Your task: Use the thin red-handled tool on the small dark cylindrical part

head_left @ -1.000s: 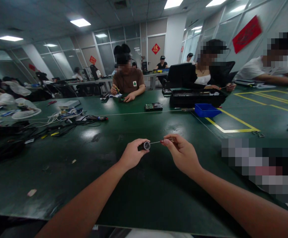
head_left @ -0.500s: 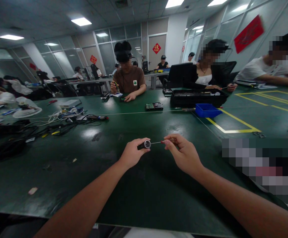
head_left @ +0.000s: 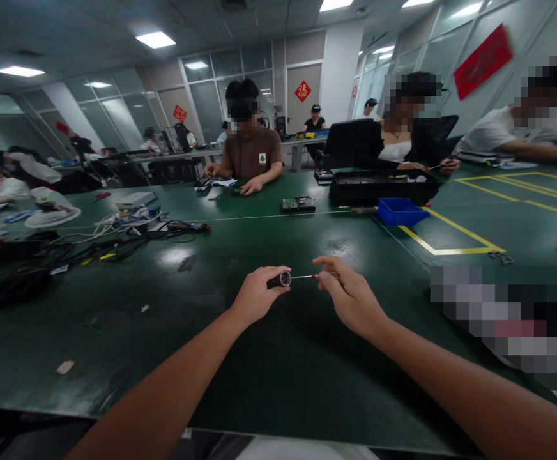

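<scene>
My left hand [head_left: 255, 298] is closed round a small dark cylinder with a silver end [head_left: 282, 279], held just above the green table [head_left: 269, 364]. My right hand [head_left: 350, 297] pinches a thin screwdriver [head_left: 313, 276] with a reddish handle. Its metal shaft points left, and its tip meets the silver end of the cylinder. Both hands hover close together near the middle of the table.
A blue bin [head_left: 400, 211], a black case [head_left: 379, 187] and a circuit board [head_left: 297, 205] lie further back. Tangled cables and tools [head_left: 115, 239] spread at the left. Yellow tape lines [head_left: 451, 246] mark the right side. Several people sit around the far edge.
Both hands stay nearly still. My right hand's fingers have shifted slightly on the screwdriver handle. The person across the table has moved an arm to the left.
</scene>
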A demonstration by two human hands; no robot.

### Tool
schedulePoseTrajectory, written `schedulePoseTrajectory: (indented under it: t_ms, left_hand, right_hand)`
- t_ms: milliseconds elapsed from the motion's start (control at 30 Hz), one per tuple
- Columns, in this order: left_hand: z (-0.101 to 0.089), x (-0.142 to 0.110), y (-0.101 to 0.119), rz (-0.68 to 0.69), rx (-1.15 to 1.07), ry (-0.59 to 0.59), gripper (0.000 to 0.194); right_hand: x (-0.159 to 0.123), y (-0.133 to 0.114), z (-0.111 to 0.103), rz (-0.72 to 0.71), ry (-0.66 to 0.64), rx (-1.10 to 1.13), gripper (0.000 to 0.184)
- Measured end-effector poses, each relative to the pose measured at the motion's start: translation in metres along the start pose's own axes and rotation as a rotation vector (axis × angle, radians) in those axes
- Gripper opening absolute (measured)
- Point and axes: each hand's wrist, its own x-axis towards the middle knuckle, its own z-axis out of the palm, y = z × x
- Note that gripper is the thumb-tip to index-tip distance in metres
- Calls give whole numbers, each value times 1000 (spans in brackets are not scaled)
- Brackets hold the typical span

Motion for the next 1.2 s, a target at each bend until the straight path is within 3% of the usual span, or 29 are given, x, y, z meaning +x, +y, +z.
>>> schedulePoseTrajectory:
  t_ms: [133, 300, 433, 600, 667, 933, 1200]
  left_hand:
    - [0, 0, 2, 2, 6, -19, 39]
    - [-1, 0, 2, -6, 12, -22, 39]
    - [-2, 0, 1, 2, 12, -2, 41]
    - [-3, 1, 2, 63, 45, -45, 36]
    - [-4, 2, 3, 59, 66, -41, 37]
    - [-4, 2, 9, 6, 92, -43, 37]
    - [-3, 1, 9, -12, 76, -28, 38]
  right_hand:
    - [0, 0, -1, 49, -11, -44, 35]
    - [-2, 2, 2, 42, 24, 76, 25]
    - [3, 8, 6, 124, 58, 310, 22]
    - [14, 19, 9, 418, 97, 799, 28]
    - [16, 23, 10, 470, 99, 848, 27]
    - [9, 21, 11, 235, 145, 558, 27]
    - [7, 8, -2, 170, 57, 198, 31]
